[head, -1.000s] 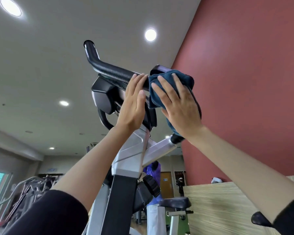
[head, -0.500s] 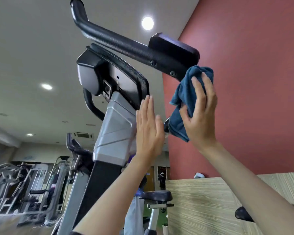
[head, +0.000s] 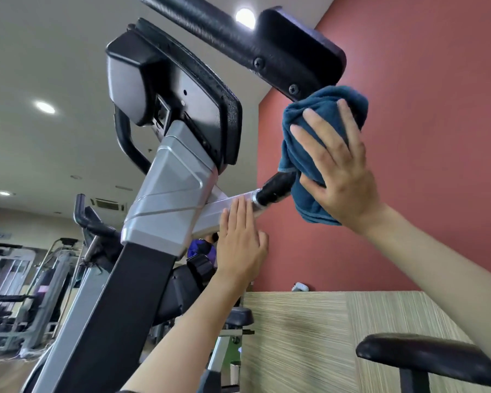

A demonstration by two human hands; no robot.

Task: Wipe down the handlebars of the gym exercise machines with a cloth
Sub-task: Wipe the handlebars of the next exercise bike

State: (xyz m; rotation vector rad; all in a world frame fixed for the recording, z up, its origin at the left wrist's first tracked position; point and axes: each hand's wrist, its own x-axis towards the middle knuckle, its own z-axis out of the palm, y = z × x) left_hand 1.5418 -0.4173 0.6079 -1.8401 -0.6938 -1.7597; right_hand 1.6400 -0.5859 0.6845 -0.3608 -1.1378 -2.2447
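Observation:
I look up at an exercise bike's black console [head: 179,109] on a silver post [head: 165,205]. Its black padded handlebar [head: 216,32] runs across the top to a black elbow pad [head: 301,49]. My right hand [head: 340,171] presses a dark blue cloth [head: 309,120] against the lower black grip [head: 275,187], just under the pad. The cloth hides most of that grip. My left hand [head: 241,245] is flat with fingers together, fingertips resting against the silver arm [head: 224,208] that carries the grip.
A red wall [head: 423,137] is close on the right above a striped wooden partition [head: 309,336]. A black bike saddle [head: 425,355] sits low right. More bikes and weight machines [head: 26,293] stand at the left rear.
My view has closed in on the bike. My left hand came off the upper handlebar and dropped to the silver arm. My right hand carried the cloth from the elbow pad down onto the lower grip.

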